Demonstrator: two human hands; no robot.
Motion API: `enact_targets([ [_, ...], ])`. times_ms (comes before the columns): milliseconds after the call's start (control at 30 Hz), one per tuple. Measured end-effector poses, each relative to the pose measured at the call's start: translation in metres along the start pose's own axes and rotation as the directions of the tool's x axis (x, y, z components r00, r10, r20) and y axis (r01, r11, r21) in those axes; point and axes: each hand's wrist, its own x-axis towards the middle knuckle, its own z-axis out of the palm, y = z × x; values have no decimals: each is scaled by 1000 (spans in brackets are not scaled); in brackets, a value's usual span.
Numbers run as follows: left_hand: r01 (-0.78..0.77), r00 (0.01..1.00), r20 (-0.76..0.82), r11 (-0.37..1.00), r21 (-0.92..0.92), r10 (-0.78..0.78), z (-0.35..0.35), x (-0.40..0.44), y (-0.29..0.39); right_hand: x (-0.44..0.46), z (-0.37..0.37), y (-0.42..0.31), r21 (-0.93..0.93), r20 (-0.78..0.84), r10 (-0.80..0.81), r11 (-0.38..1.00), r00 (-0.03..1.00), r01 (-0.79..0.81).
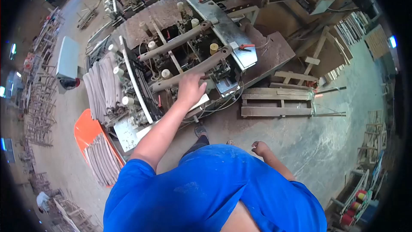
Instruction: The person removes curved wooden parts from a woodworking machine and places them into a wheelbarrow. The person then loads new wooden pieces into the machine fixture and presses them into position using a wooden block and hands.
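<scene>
My left hand [191, 89] reaches over a metal woodworking machine [221, 30], at the near edge of a brown wooden bar [171, 82]. Its thumb stands apart from the fingers, whose tips are partly hidden; I cannot tell whether they touch the bar or a machine part beside it. A second wooden bar [174, 43] lies farther back across the machine, roughly parallel. My right hand [260, 149] hangs low by my right side, away from the machine, its fingers loosely bent and apart, with nothing visible in them.
Several slim wooden pieces [103, 83] lie left of the machine, and more rest on an orange chair [86, 125]. A wooden pallet [274, 111] stands on the floor [334, 133] to the right. Red clamp levers [246, 46] and cables stick out from the machine.
</scene>
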Motion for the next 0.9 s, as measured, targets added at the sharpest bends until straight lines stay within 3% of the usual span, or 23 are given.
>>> enact_targets([
  [33,-41,993,-104,991,130,55,-1,4,18,-22,-4,1,37,-14,35,999,999,-34],
  [67,-76,993,-87,993,94,84,-5,10,34,-42,-6,0,76,-30,73,995,997,-71],
  [100,-94,991,-71,971,222,112,-48,64,-30,35,4,-95,151,-60,3,989,998,6],
  [200,-115,993,2,955,274,119,-16,92,-22,1,-4,-98,183,-116,66,982,991,-44],
  [300,-60,988,152,939,337,9,1,101,-24,-14,1,-118,257,-171,102,965,980,-56],
  [333,-104,989,132,945,311,66,3,103,-27,-19,3,-123,292,-174,141,953,975,-85],
  [467,-69,970,243,964,256,5,-3,108,-28,-34,39,-124,445,-143,264,878,954,-177],
  [633,-142,972,218,960,242,88,2,110,-39,-41,79,-107,424,57,431,806,901,-413],
  [767,-135,950,310,943,303,36,-9,109,-37,-29,76,-117,399,-59,391,853,918,-337],
  [800,-130,948,315,947,294,32,-12,109,-36,-26,66,-128,454,-23,427,810,904,-371],
  [900,-27,905,423,990,138,-34,-11,115,-43,-10,67,-142,505,-179,374,829,910,-241],
])
